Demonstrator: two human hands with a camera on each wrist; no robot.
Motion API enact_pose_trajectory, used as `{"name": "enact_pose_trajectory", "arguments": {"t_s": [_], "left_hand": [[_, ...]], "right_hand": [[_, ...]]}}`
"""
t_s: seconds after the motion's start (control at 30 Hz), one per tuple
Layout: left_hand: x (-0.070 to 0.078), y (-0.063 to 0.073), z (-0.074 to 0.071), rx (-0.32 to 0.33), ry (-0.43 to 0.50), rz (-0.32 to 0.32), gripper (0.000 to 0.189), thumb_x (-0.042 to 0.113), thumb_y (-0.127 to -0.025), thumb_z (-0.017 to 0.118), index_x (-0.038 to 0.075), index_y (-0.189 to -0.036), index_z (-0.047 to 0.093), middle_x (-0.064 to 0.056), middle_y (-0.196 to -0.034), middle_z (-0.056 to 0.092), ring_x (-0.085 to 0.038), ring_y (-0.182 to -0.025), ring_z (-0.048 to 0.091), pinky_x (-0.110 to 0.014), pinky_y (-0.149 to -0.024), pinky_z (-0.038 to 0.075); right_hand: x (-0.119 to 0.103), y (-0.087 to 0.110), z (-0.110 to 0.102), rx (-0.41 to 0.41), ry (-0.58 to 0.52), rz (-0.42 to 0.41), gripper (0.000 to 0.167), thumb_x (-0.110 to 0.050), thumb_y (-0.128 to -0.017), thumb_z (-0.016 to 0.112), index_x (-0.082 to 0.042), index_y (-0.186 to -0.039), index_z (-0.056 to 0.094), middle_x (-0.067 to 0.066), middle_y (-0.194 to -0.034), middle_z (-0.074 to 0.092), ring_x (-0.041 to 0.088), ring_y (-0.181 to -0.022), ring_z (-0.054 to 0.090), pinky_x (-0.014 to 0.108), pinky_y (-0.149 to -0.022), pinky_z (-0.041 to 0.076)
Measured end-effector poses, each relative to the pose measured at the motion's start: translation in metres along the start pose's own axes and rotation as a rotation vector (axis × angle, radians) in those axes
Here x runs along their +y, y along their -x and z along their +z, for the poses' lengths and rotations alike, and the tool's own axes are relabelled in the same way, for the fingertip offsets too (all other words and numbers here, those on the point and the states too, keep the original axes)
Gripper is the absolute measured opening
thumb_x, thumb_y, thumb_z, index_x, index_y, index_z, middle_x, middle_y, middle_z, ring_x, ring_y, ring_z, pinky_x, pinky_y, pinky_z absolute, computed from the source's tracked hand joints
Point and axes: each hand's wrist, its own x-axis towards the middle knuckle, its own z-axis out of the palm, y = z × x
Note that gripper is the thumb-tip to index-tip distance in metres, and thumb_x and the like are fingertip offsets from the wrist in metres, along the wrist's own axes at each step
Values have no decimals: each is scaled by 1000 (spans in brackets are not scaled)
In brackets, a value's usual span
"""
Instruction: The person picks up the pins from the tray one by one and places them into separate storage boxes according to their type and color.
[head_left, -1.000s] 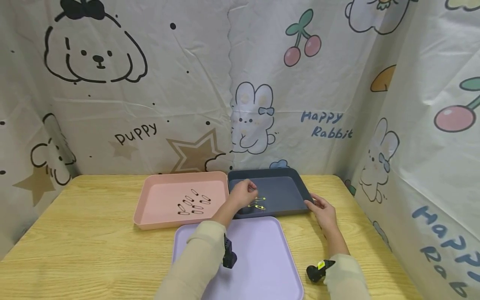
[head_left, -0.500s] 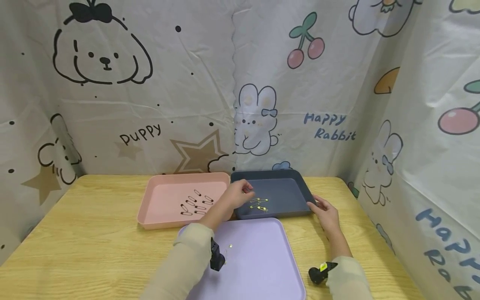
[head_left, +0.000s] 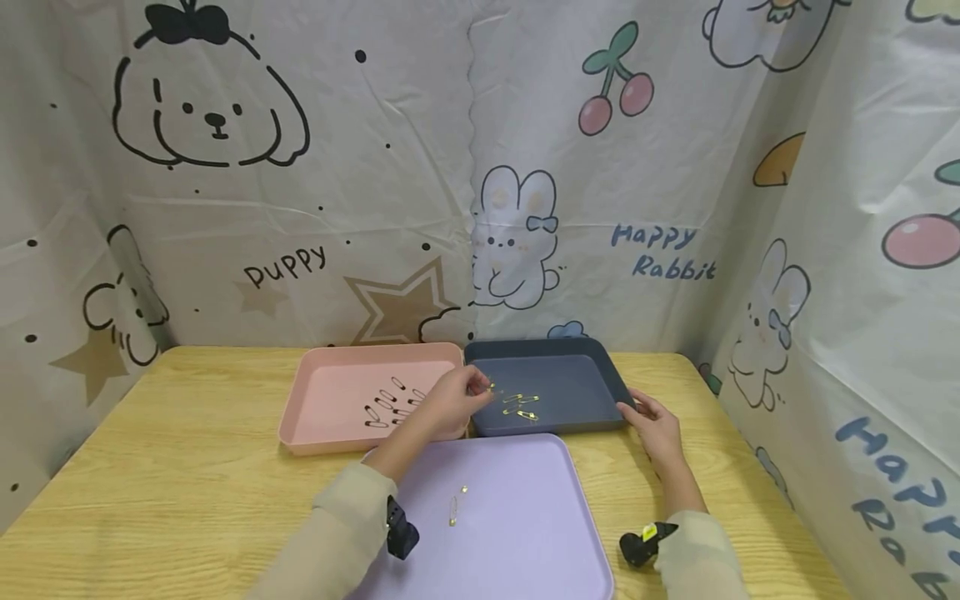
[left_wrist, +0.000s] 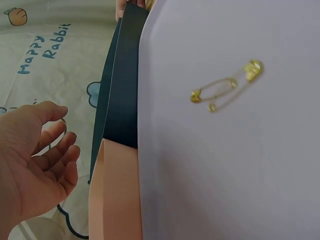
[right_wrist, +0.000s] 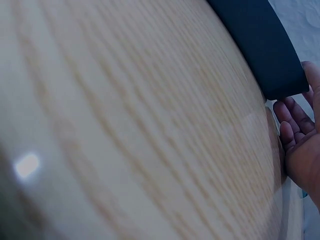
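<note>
My left hand (head_left: 450, 398) hovers at the left end of the dark blue tray (head_left: 573, 343), fingers loosely curled. In the left wrist view the thumb and fingertips of that hand (left_wrist: 37, 160) stand apart. A gold pin (head_left: 491, 387) shows right at the fingertips in the head view. Several gold safety pins (head_left: 528, 415) lie together in the dark tray. My right hand (head_left: 657, 429) grips the dark tray's right front corner; its thumb and fingers sit around the edge (right_wrist: 287, 85). Two gold safety pins, one of them a larger pin (left_wrist: 252, 71), lie on the lavender tray (head_left: 536, 517).
A pink tray (head_left: 296, 417) left of the dark one holds several black safety pins (head_left: 386, 396). All three trays stand close together on the wooden table (head_left: 187, 467). A printed curtain (head_left: 375, 167) hangs behind the table and along its sides.
My left hand has drawn back leftward from the dark tray, uncovering gold pins there. The forearm's shift also reveals two gold pins on the lavender tray. My right hand keeps its hold.
</note>
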Motion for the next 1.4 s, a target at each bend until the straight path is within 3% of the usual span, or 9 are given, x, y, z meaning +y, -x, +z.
{"name": "enact_pose_trajectory", "arguments": {"t_s": [0.2, 0.37, 0.63, 0.9, 1.2, 1.4], "left_hand": [[-6, 12, -6, 14, -50, 46, 22, 19, -86, 64, 3, -101, 62, -5, -89, 58, -12, -72, 51, -25, -67, 43], [-16, 23, -9, 35, -69, 135, 17, 15, -82, 65, 2, -93, 63, -6, -83, 58, -9, -65, 49, -22, -62, 42], [-26, 51, -14, 38, -139, 204, 10, 13, -81, 66, 4, -86, 64, -4, -80, 58, -12, -70, 50, -20, -64, 40], [-36, 80, -19, -29, -264, 232, 10, 16, -80, 68, 9, -85, 63, -1, -81, 57, -13, -75, 50, -22, -66, 42], [-49, 111, -7, -190, -378, 288, 13, 23, -78, 70, 13, -77, 62, 8, -75, 50, -4, -71, 43, -22, -67, 41], [-46, 118, 5, -154, -425, 303, 26, 36, -75, 73, 14, -71, 58, 9, -70, 45, -3, -65, 38, -20, -62, 38]], "right_hand": [[1, 0, -1, -14, 4, 2, 63, -44, -85, 64, -13, -137, 47, 8, -137, 44, 15, -119, 39, 6, -74, 37], [0, 1, -1, -13, 15, -1, 64, -44, -85, 63, -12, -138, 47, 9, -137, 43, 15, -118, 39, 7, -74, 37], [-1, 2, 0, -15, 17, 2, 62, -42, -85, 63, -12, -138, 47, 9, -135, 43, 15, -115, 38, 7, -73, 37], [-3, 2, 0, -9, 2, 5, 61, -41, -85, 64, -13, -137, 48, 8, -131, 45, 11, -109, 40, 8, -73, 38], [-3, 3, 1, -16, 11, 5, 62, -42, -85, 64, -12, -137, 47, 8, -131, 45, 11, -109, 41, 8, -73, 38], [-4, 3, 0, -21, 14, 10, 62, -42, -86, 63, -13, -138, 47, 9, -132, 44, 13, -111, 39, 10, -73, 38]]}}
